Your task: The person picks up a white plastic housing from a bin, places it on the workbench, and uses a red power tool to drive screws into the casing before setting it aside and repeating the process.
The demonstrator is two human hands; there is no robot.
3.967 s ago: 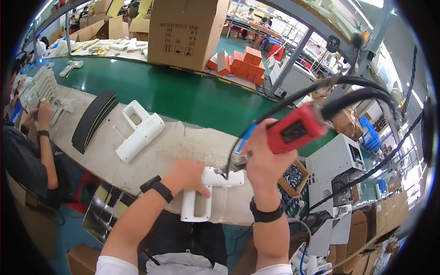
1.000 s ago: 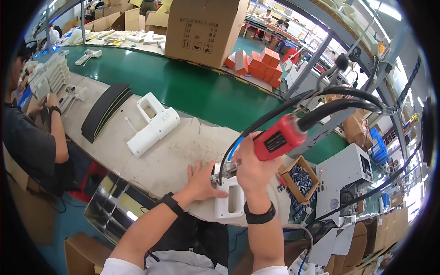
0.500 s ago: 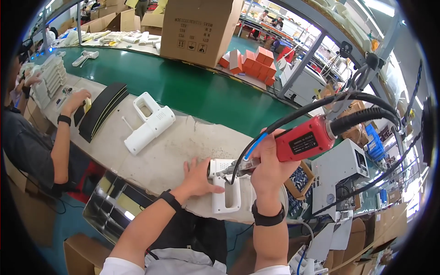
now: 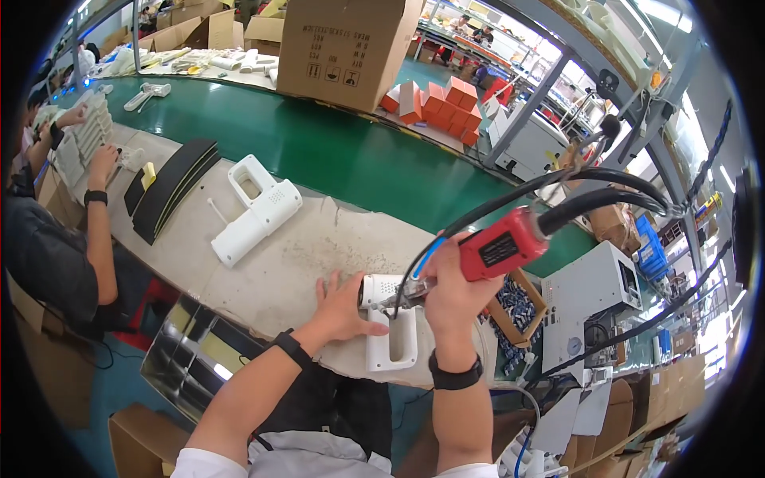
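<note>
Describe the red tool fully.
The red tool sits tilted: a boxy, hard-looking body with a dark label, a thick black cable at its upper right end. The right hand grips it below the body; its metal front reaches down over the white housing, contact hard to tell.

Left hand (image 4: pixel 341 309) spread, right hand (image 4: pixel 454 299) clenched

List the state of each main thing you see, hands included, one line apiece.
Left hand: open, spread
Right hand: closed
Red tool: gripped
Near housing: lying down, touched
Far housing: lying down, untouched
Black strips: stacked
Parts box: open, filled
Carton: standing, print inverted
Orange boxes: piled
</note>
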